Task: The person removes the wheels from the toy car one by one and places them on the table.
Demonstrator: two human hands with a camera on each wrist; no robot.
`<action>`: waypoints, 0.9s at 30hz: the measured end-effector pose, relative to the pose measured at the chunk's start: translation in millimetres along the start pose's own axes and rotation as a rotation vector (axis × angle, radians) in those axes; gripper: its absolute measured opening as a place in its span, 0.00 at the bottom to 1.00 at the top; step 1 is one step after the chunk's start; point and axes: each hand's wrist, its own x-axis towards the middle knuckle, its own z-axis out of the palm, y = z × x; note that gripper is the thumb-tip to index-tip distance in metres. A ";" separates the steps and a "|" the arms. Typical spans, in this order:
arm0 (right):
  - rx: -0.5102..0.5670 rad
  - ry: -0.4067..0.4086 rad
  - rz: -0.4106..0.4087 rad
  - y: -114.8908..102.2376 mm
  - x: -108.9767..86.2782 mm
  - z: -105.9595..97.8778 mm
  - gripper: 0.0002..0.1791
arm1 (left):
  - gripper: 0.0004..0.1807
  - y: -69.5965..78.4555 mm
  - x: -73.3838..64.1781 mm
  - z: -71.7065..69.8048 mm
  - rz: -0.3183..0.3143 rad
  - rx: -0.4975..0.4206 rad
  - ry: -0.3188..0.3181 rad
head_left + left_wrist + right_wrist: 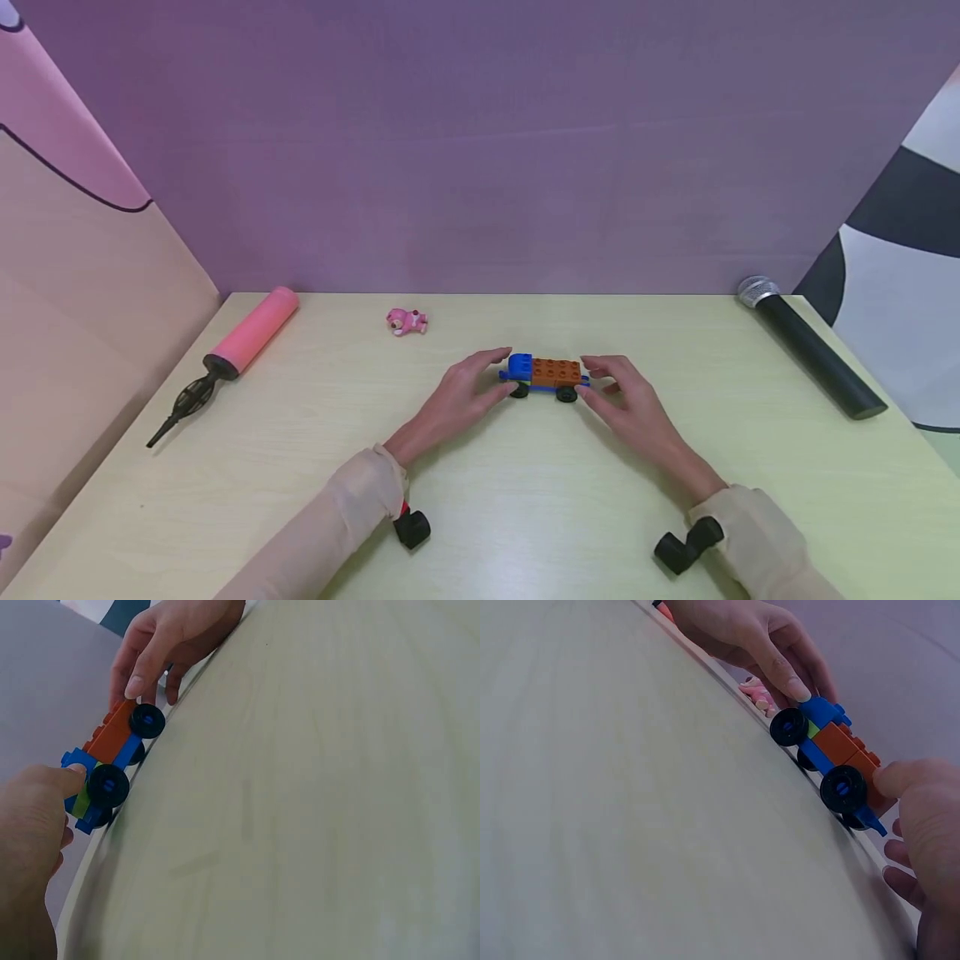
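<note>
A toy car of building bricks (556, 372) stands in front of me, with a blue front, orange studded bricks and black wheels. Its front end is between the thumb and fingers of my left hand (467, 390); the thumb lies against the blue brick (73, 759). At the rear, my right hand (624, 402) has its thumb by the orange brick (865, 766) and its index finger at the far corner. Both hands seem to hold the car lightly by its ends. The fingertips on the far side are partly hidden.
On the light wooden table (480, 517), a small pink bear figure (407, 322) lies behind the car to the left. A pink balloon pump (255, 332) is at the far left, a black microphone (813, 350) at the far right. A purple wall (480, 150) rises behind the table.
</note>
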 end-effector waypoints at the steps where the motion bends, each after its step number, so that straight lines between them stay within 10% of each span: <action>1: -0.002 -0.001 -0.001 0.3 0.4 0.3 0.23 | 0.30 -0.5 0.5 0.5 -0.001 0.000 -0.001; 27: -0.014 -0.017 -0.046 -0.2 7.4 7.9 0.21 | 0.24 -4.0 5.4 5.8 0.014 0.020 0.019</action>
